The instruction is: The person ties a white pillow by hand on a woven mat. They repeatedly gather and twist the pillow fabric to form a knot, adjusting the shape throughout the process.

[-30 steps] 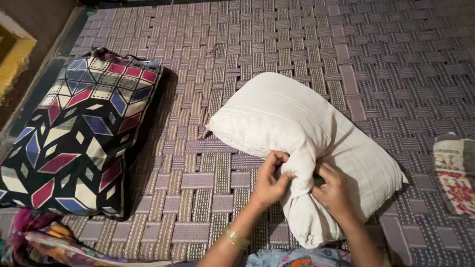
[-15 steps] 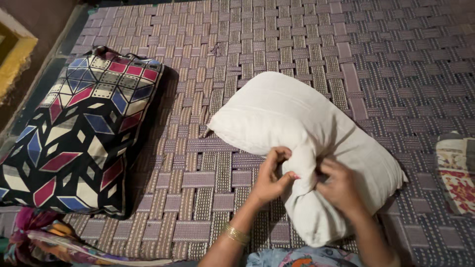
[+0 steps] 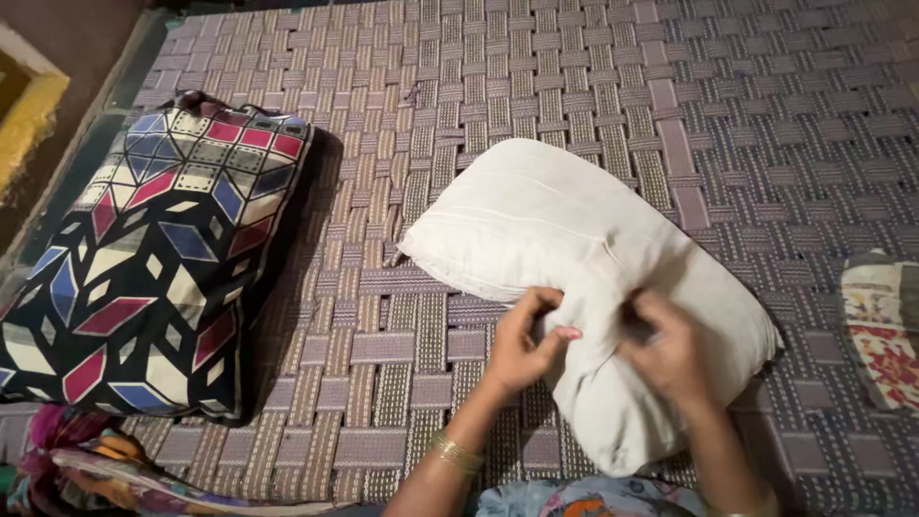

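Note:
A white pillow (image 3: 565,239) lies on a woven purple-and-cream cot surface (image 3: 593,86). Its near end is bunched into folds. My left hand (image 3: 522,340), with a gold bangle on the wrist, pinches the white fabric at the pillow's near left edge. My right hand (image 3: 670,349) presses and grips the bunched fabric just to the right of it; it looks blurred. Both hands sit close together on the pillow's near end.
A pillow with a black, red, blue and cream geometric cover (image 3: 153,258) lies at the left. A floral cloth (image 3: 881,325) sits at the right edge. Colourful fabric (image 3: 86,460) shows at the bottom left. The cot's left frame edge (image 3: 86,144) borders a dark floor.
My right hand has shifted slightly right and up over the bunched fabric, flattening the fold. My left hand keeps its pinch in nearly the same place.

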